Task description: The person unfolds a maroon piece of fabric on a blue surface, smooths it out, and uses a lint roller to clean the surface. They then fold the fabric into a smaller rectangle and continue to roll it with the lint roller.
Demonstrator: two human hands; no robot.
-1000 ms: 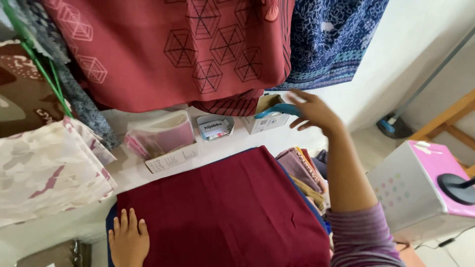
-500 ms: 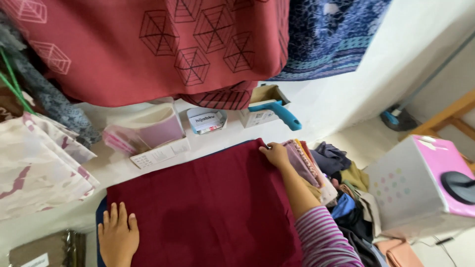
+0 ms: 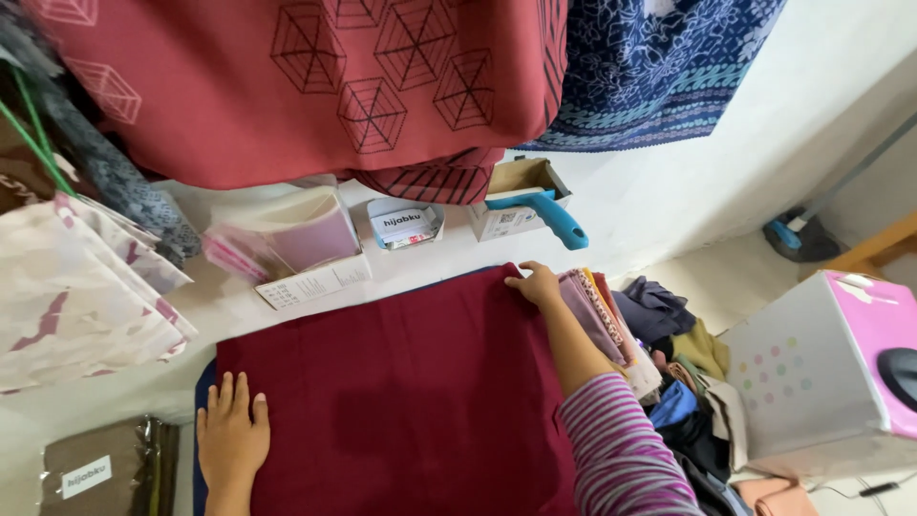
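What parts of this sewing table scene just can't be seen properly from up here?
Head view only:
- Dark red cloth: its near edge is cut off by the bottom of the frame.
- Surface beneath: covered by the cloth.
- Small cardboard box: contents hidden by its walls and the blue handle.
- Stack of folded fabrics: lower layers hidden by the right hand and forearm.

A white wall [image 3: 841, 86] meets pale floor [image 3: 707, 277] in soft daylight, a wooden furniture leg [image 3: 874, 253] at right.

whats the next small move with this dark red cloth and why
Probably pinch the far corner with the right hand and fold it toward the left hand: the dark red cloth lies flat, both hands resting at opposite edges.
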